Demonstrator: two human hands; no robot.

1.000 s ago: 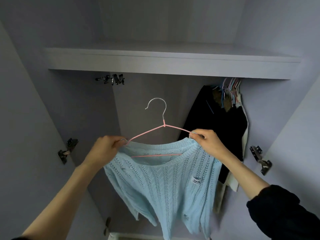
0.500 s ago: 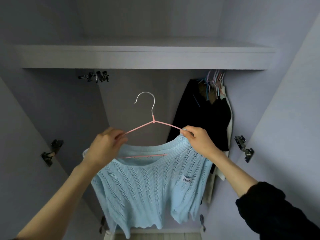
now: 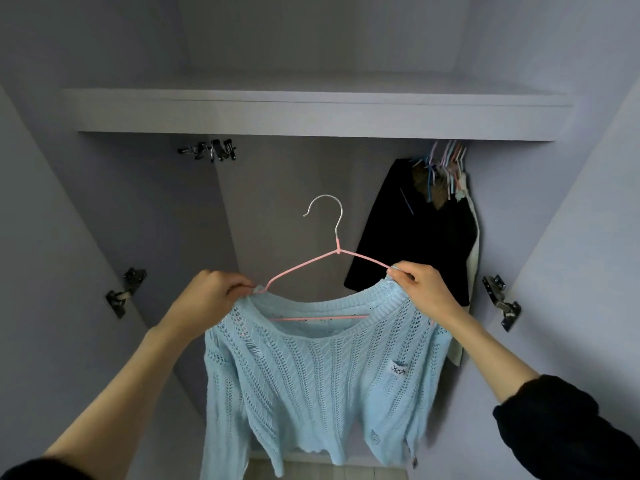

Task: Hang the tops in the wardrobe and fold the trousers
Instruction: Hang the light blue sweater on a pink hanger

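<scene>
Holding a pale blue open-knit sweater (image 3: 322,372) on a thin pink wire hanger with a silver hook (image 3: 337,252) at mid-frame, I pinch its left shoulder with my left hand (image 3: 207,299) and its right shoulder with my right hand (image 3: 427,289). The hook stands free below the white wardrobe shelf (image 3: 311,112). A black hanging garment (image 3: 415,237) sits in the upper right.

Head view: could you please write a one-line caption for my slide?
Both hands hold a light-blue knitted sweater on a pink wire hanger before an open wardrobe.
</scene>
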